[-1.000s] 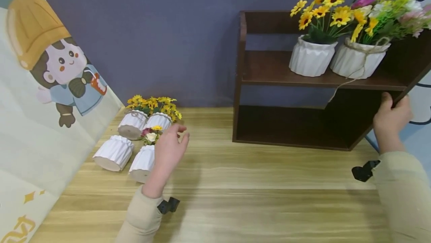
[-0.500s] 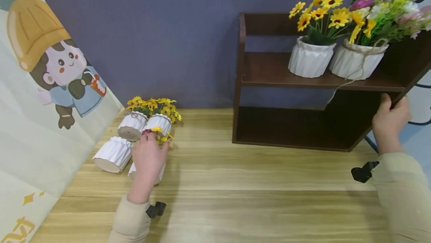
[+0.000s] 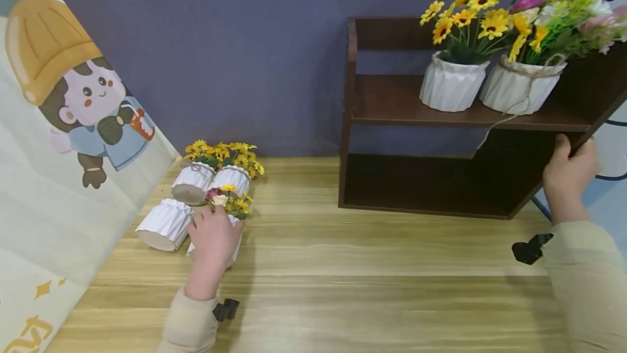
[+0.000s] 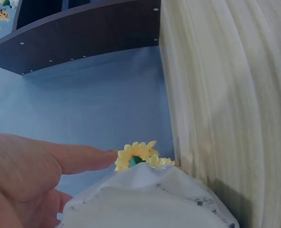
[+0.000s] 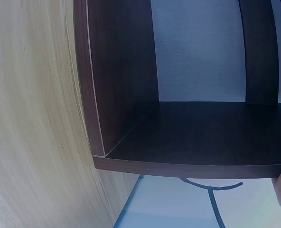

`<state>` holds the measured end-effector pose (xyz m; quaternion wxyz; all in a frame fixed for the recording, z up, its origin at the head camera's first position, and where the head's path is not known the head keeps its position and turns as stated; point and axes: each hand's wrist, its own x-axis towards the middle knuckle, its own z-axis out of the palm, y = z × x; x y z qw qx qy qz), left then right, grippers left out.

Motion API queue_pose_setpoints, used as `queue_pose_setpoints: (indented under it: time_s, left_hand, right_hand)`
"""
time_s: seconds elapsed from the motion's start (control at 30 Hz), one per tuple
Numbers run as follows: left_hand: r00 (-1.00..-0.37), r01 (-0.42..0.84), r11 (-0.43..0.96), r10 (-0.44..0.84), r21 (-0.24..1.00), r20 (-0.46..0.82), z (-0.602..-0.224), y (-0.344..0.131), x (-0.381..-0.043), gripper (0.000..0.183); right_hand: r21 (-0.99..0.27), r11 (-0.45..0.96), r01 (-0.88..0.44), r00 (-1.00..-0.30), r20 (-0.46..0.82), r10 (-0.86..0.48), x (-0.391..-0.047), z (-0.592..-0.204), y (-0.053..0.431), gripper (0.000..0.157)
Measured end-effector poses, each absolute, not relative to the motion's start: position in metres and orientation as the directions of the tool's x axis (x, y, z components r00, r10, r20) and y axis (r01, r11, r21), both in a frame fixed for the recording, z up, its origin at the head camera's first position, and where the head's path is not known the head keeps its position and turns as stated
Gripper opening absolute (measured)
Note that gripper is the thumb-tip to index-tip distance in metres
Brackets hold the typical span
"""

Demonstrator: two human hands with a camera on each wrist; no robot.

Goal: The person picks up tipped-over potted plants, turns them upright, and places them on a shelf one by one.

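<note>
White pot [image 3: 235, 248], front right of four lying tipped on the desk [image 3: 367, 288], sits under my left hand [image 3: 214, 235]: fingers bent over it, thumb along its right side. Can't tell whether the grip is closed. My right hand [image 3: 570, 176] grips the side of the brown shelf [image 3: 382, 97], thumb on the inner face.

Progress, my read: part-way. Two pots upright on the upper board, four remaining on the desk.

Contents:
- pot under left hand: mixed flowers [image 3: 238, 206], yellow, cream, dark red
- front left pot [image 3: 164, 225]: no flowers visible from here
- back left pot [image 3: 192, 183], back right pot [image 3: 234, 179]: small yellow flowers [image 3: 220, 150]
- left shelf pot [image 3: 453, 84]: yellow daisies [image 3: 493, 25]
- right shelf pot [image 3: 521, 92]: white/pink/purple bunch [image 3: 558, 37], twine [image 3: 530, 75] round it, loose end over the board edge

Blue wall [image 3: 245, 70] behind.
</note>
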<state>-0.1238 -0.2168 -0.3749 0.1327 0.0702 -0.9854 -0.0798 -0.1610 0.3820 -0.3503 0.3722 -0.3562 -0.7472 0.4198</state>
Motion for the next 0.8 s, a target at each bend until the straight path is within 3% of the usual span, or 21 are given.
queue_pose_setpoints:
  time_s: [0.4,0.8]
  left_hand:
    - [-0.959,-0.157,0.981,-0.18,0.117,0.22,-0.3791,-0.2156,-0.123,0.066]
    - [-0.975,-0.187,0.979,-0.194,0.076,0.11,-0.3746,-0.2175,-0.1205,0.073]
  right_hand:
    - [-0.895,0.387,0.224,-0.462,0.252,0.85,-0.1629,-0.3512,0.3838,0.035]
    - [-0.89,0.401,0.217,-0.45,0.273,0.85,-0.1648,-0.3529,0.3833,0.034]
